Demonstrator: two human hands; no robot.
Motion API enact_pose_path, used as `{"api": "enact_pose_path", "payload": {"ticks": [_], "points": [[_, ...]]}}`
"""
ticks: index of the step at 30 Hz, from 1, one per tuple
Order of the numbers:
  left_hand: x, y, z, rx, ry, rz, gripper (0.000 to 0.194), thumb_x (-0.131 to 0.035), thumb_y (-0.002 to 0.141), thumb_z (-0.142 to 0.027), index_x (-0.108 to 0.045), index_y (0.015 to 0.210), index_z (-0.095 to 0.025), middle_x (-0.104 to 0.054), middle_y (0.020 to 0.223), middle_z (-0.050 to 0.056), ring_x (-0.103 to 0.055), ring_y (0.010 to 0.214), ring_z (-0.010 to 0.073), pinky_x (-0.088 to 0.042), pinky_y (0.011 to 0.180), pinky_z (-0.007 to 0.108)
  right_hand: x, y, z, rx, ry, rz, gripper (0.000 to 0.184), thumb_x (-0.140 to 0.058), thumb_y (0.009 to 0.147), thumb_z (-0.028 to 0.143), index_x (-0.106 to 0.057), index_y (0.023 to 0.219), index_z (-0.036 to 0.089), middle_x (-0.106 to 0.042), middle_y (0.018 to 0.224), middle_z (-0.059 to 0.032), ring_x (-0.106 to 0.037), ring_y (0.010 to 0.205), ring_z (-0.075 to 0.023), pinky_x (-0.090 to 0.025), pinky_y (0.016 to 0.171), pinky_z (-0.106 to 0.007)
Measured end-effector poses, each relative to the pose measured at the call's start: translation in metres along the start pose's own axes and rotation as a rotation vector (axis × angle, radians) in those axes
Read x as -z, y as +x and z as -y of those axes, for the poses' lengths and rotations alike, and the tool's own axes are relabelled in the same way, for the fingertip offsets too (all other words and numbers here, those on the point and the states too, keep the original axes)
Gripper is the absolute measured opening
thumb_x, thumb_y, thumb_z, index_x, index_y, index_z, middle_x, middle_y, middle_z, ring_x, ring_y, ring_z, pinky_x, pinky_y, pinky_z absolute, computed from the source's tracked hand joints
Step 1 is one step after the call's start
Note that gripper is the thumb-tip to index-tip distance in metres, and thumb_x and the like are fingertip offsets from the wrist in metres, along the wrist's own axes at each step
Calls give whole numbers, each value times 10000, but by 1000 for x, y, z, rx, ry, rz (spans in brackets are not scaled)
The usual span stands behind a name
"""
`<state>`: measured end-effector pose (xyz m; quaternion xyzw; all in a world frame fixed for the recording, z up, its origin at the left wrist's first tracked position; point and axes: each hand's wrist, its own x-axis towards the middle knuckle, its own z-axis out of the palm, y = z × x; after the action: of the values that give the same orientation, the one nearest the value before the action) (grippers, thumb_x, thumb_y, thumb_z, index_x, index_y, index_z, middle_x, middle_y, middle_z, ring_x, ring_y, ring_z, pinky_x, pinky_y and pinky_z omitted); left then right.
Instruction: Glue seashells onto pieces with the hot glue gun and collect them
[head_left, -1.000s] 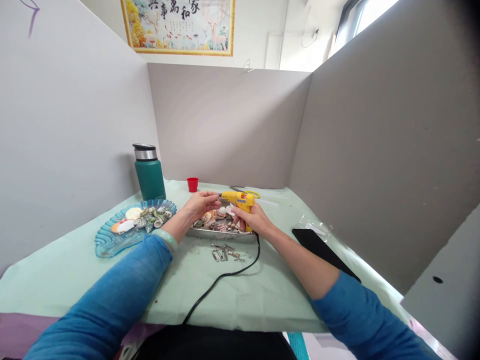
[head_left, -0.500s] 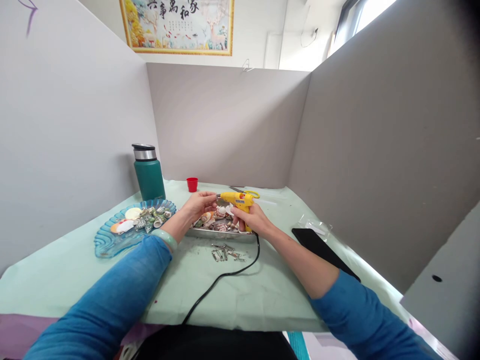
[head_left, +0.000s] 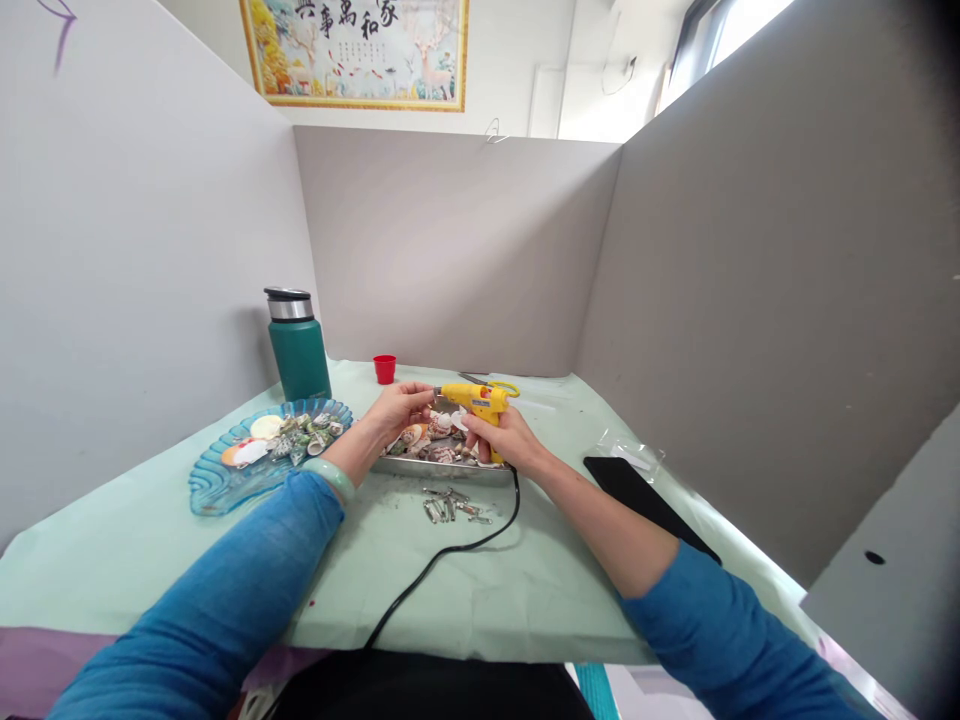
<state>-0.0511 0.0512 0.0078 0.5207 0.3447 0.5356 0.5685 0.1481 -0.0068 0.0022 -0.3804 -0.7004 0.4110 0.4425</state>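
My right hand (head_left: 501, 437) is wrapped round the handle of a yellow glue gun (head_left: 474, 397), whose nozzle points left. At that nozzle is my left hand (head_left: 403, 408), its fingers pinched together; whatever lies between them is too small and too hidden to name. Below both hands stands a metal tray (head_left: 442, 468) with seashells (head_left: 442, 430) in it, partly covered by the hands and the gun. Several small silvery metal clips (head_left: 452, 505) lie on the table just in front of the tray.
A blue shell-shaped dish (head_left: 217, 490) with shells and a green bottle (head_left: 298, 350) stand at left. Behind are a red cup (head_left: 385, 369) and yellow-handled scissors (head_left: 504, 388). A black cord (head_left: 442, 553) crosses the front; a black flat object (head_left: 649, 505) lies right. Grey panels (head_left: 457, 250) enclose the table.
Hardly anything differs. My left fingers have shifted very slightly at the nozzle, while the glue gun stays in my right hand in the same place.
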Motion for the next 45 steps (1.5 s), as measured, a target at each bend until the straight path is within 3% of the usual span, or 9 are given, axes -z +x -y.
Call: {"api": "enact_pose_path", "payload": {"ticks": [9, 23, 26, 29, 32, 38, 42, 45], "points": [[0, -1, -4, 42, -84, -57, 149, -704, 679, -82, -602, 786, -96, -603, 600, 15, -519, 421, 65, -486, 465, 205, 0, 3, -8, 29, -10, 38, 323, -606, 775, 453, -608, 681, 144, -599, 524, 5, -486, 366, -74, -385, 391, -195], [1, -1, -3, 60, -31, -2, 156, -732, 640, -96, -622, 751, -90, -630, 647, 28, -515, 416, 53, -489, 467, 201, 1, 5, -7, 2, -45, 0, 337, -573, 792, 474, -588, 683, 156, -609, 567, -15, -489, 384, -89, -393, 404, -218], [0, -1, -4, 60, -49, -57, 164, -728, 636, -85, -608, 746, -100, -609, 606, 12, -516, 413, 59, -488, 467, 206, 8, 9, -5, -3, -264, -83, 372, -507, 823, 525, -593, 755, 169, -626, 619, -29, -535, 463, -125, -414, 463, -244], [-1, -2, -5, 55, -54, -88, 177, -726, 625, -71, -597, 743, -101, -599, 595, 5, -508, 405, 58, -485, 461, 207, 14, 13, -1, 68, -720, -201, 399, -517, 806, 554, -590, 953, 191, -672, 821, -58, -616, 716, -197, -430, 614, -276], [-1, -1, -4, 45, -42, -86, 171, -720, 626, -73, -596, 741, -98, -591, 585, 3, -512, 410, 63, -489, 462, 214, 15, 17, 1, 49, -1062, -122, 422, -507, 815, 521, -547, 1067, 185, -663, 978, -98, -614, 868, -247, -417, 694, -306], [0, 0, -3, 27, -43, -75, 198, -746, 614, -95, -598, 744, -99, -599, 608, 8, -515, 418, 57, -487, 470, 206, 9, 25, -4, -82, -1284, -50, 426, -483, 838, 474, -529, 1118, 157, -604, 1111, -155, -567, 992, -268, -395, 787, -349], [-1, -1, -4, 15, -36, -67, 196, -752, 609, -102, -602, 734, -97, -598, 613, 9, -510, 421, 54, -486, 472, 205, 5, 24, 4, 126, -1439, -88, 399, -593, 773, 388, -586, 1109, 173, -594, 1121, -152, -488, 1076, -295, -344, 865, -394], [-2, -2, -4, 8, -28, -42, 178, -743, 612, -104, -606, 726, -98, -592, 610, 8, -511, 428, 57, -485, 469, 205, -1, 24, 11, 255, -1475, 96, 193, -563, 779, 242, -693, 909, 186, -654, 996, -135, -511, 1021, -284, -347, 837, -377]]}}
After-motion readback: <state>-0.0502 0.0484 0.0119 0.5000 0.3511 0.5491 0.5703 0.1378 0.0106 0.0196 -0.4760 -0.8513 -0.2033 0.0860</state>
